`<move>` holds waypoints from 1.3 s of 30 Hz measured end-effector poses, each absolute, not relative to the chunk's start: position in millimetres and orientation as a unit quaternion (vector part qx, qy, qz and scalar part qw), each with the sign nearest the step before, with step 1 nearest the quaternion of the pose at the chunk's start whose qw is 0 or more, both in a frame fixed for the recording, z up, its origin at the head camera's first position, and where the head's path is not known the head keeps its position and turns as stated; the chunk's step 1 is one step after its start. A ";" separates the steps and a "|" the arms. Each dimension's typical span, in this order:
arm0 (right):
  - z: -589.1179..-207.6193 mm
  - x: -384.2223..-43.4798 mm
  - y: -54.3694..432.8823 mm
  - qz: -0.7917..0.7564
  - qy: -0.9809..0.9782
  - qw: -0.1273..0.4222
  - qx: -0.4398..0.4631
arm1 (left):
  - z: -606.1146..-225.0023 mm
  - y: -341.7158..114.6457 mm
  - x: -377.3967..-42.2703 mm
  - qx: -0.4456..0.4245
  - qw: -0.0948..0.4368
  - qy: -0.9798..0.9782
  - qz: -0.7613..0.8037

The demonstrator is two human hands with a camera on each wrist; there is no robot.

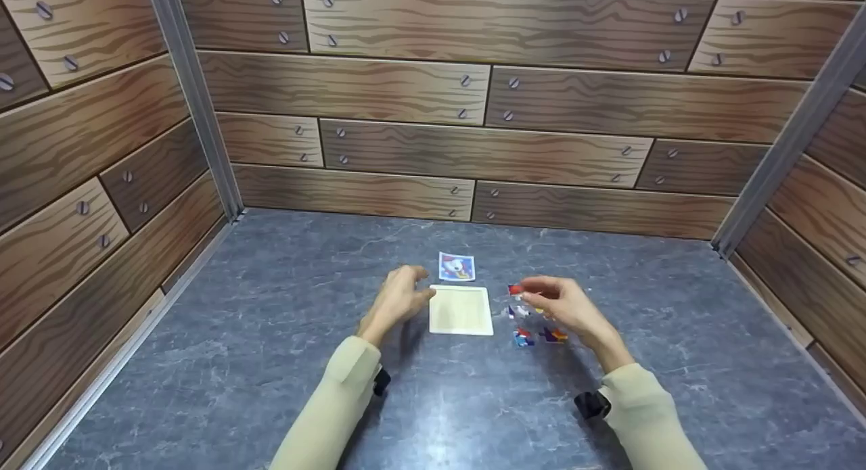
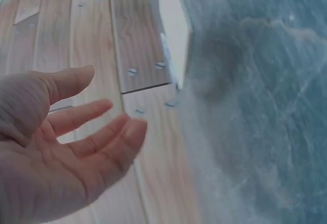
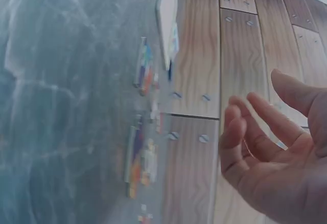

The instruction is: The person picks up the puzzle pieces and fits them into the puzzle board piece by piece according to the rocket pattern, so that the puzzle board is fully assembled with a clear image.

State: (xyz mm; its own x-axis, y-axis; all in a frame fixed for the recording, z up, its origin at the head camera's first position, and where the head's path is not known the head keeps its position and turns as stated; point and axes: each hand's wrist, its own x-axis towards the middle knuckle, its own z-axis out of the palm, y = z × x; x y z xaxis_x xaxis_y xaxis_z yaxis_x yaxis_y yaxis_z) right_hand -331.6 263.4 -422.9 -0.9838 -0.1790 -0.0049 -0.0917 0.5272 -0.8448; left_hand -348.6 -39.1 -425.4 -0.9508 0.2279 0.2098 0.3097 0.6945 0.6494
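A pale square puzzle tray (image 1: pixel 461 311) lies on the table with a small picture card (image 1: pixel 457 267) just behind it. My left hand (image 1: pixel 398 297) hovers at the tray's left edge with its fingers relaxed and nothing between them. To the tray's right are several colourful jigsaw pieces, among them a red piece (image 1: pixel 515 289), a blue and red piece (image 1: pixel 523 337) and a purple and orange piece (image 1: pixel 553 335). Above these pieces is my right hand (image 1: pixel 567 306), its fingers loosely bent. In the right wrist view this hand (image 3: pixel 278 147) holds nothing and partly hides no piece.
The grey marbled tabletop (image 1: pixel 237 362) runs up to wood-patterned walls (image 1: pixel 406 145) at the back and both sides. Metal posts (image 1: pixel 196 98) stand at the corners. Each wrist carries a small black camera (image 1: pixel 593 404).
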 end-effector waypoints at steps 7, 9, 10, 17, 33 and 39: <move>-431.7 -351.0 273.2 -0.513 0.847 0.112 -0.078 | -434.7 -37.0 -367.1 -0.119 -0.022 -0.905 -0.409; -432.3 -358.4 274.4 -0.518 0.842 0.118 -0.087 | -435.3 -36.4 -371.4 -0.105 -0.044 -0.900 -0.420; -433.0 -361.8 275.2 -0.521 0.840 0.120 -0.090 | -435.9 -36.3 -373.2 -0.100 -0.054 -0.898 -0.424; -432.4 -384.6 278.7 -0.503 0.850 0.118 -0.100 | -441.6 -37.6 -383.3 -0.089 -0.103 -0.892 -0.430; -438.8 -419.9 282.4 -0.426 0.885 0.137 -0.132 | -449.6 -31.7 -391.8 -0.104 -0.120 -0.912 -0.377; -439.9 -428.0 282.6 -0.399 0.894 0.148 -0.142 | -449.2 -30.6 -393.6 -0.106 -0.143 -0.908 -0.380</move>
State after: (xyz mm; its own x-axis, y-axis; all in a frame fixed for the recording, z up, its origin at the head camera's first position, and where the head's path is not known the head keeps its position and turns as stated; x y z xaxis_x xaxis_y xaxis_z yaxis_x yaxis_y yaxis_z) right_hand -428.0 282.6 -439.9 -0.9160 -0.3715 -0.1516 -0.1351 0.6413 -0.7553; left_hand -393.6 -30.6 -449.2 -0.9368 0.3007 -0.1787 0.0838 0.6888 0.7201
